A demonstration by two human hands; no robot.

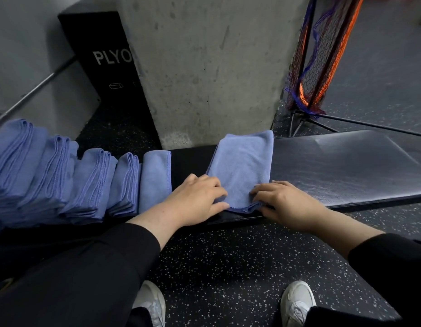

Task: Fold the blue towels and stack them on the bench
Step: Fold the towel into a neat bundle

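Observation:
A folded blue towel (242, 166) lies across the black padded bench (346, 166), reaching from its far edge to its near edge. My left hand (197, 197) grips the towel's near left corner, thumb under the edge and fingers curled on top. My right hand (280, 199) pinches the near right corner at the bench's front edge. To the left, several stacks of folded blue towels (63, 180) stand in a row on the bench, the nearest being a single folded towel (155, 180).
A concrete pillar (204, 67) rises right behind the bench. A black plyo box (105, 60) leans at the back left. A net on a metal stand (322, 62) stands at the back right. Speckled rubber floor (228, 267) and my white shoes lie below.

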